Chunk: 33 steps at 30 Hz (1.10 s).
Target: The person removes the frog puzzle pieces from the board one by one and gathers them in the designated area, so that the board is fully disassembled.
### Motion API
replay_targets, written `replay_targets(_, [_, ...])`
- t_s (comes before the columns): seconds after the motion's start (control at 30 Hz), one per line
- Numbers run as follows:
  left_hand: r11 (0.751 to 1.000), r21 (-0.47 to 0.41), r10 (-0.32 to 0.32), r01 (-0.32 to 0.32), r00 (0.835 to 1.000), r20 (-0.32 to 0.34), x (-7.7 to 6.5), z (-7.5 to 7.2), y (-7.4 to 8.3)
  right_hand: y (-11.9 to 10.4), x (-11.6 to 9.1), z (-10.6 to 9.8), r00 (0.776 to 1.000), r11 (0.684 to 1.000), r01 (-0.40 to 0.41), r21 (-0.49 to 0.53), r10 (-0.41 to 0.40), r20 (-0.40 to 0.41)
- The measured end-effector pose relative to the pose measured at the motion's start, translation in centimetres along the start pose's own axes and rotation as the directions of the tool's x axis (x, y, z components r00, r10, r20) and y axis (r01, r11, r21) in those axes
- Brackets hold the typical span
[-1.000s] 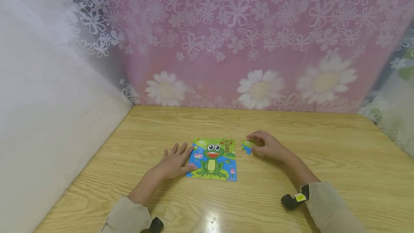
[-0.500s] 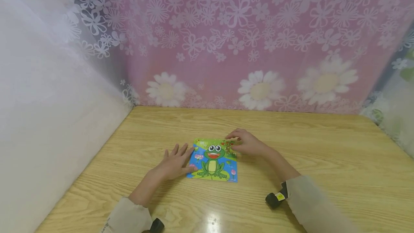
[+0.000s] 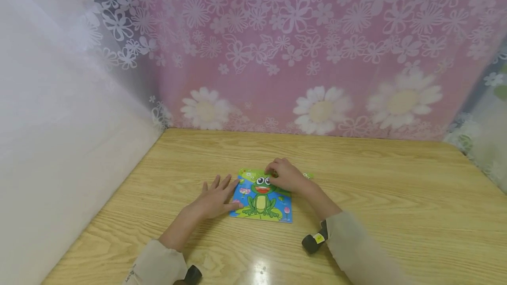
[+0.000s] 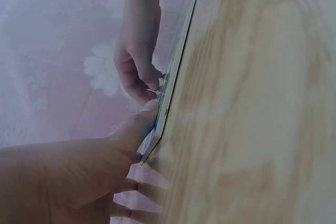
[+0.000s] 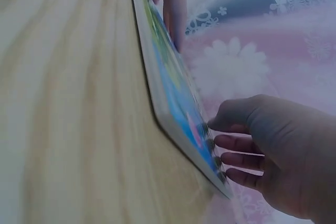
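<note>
Left hand [image 3: 214,200]: palm is facing down, fingers [image 3: 221,183] are spreading toward the far edge of the table [image 3: 412,184], thumb [image 3: 232,207] is pointing toward its right edge. Right hand [image 3: 288,176]: digits are curving toward the left edge, whether pinching being unclear. Left forearm [image 3: 179,230] and right forearm [image 3: 322,200] are slanting inward.

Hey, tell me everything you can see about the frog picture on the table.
The frog picture is a thin, squarish board with a pale edge, perhaps wood or card. It shows a smiling green frog with a yellow belly, blue water, pink flowers and a green top strip. It lies flat on the wood-grain table. The left hand is spread at its left side, thumb over the edge; the right hand covers its upper right, touch unclear.
</note>
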<state>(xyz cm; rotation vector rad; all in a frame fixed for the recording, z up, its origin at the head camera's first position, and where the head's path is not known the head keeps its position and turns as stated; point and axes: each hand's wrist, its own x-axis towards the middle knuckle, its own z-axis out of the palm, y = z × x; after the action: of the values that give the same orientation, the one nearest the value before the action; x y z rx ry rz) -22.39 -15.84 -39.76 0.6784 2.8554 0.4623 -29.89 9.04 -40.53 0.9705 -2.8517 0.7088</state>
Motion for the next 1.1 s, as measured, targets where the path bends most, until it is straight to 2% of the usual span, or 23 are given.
replay_targets(0.23, [1.0, -0.008, -0.001, 0.001, 1.0, 0.004, 0.0, 0.0, -0.1, -0.6, 0.5, 0.8, 0.994, 0.995, -0.098, -0.001, 0.098, -0.047])
replay_targets(0.53, [1.0, 0.011, -0.008, 0.007, 1.0, 0.006, 0.1, 0.0, 0.0, -0.5, 0.4, 0.8, 0.99, 0.988, -0.124, 0.095, 0.129, -0.054])
replay_targets(0.67, [1.0, 0.017, -0.006, 0.005, 1.0, 0.004, 0.1, 0.0, 0.1, -0.2, 0.3, 0.3, 0.994, 0.979, -0.104, 0.174, 0.11, -0.023])
replay_targets(0.8, [1.0, 0.014, -0.003, 0.003, 1.0, 0.004, 0.1, 0.0, 0.1, 0.0, 0.0, -0.3, 0.997, 0.968, -0.074, 0.24, 0.065, 0.045])
replay_targets(0.93, [1.0, 0.018, -0.007, 0.007, 1.0, 0.007, 0.2, 0.2, -0.1, 0.4, -0.1, -0.6, 0.995, 0.976, -0.028, 0.215, 0.007, 0.099])
replay_targets(1.1, [0.999, 0.03, -0.014, 0.014, 1.0, 0.004, 0.5, 0.4, -0.5, 0.5, -0.1, -0.7, 0.993, 0.982, 0.003, 0.189, -0.026, 0.119])
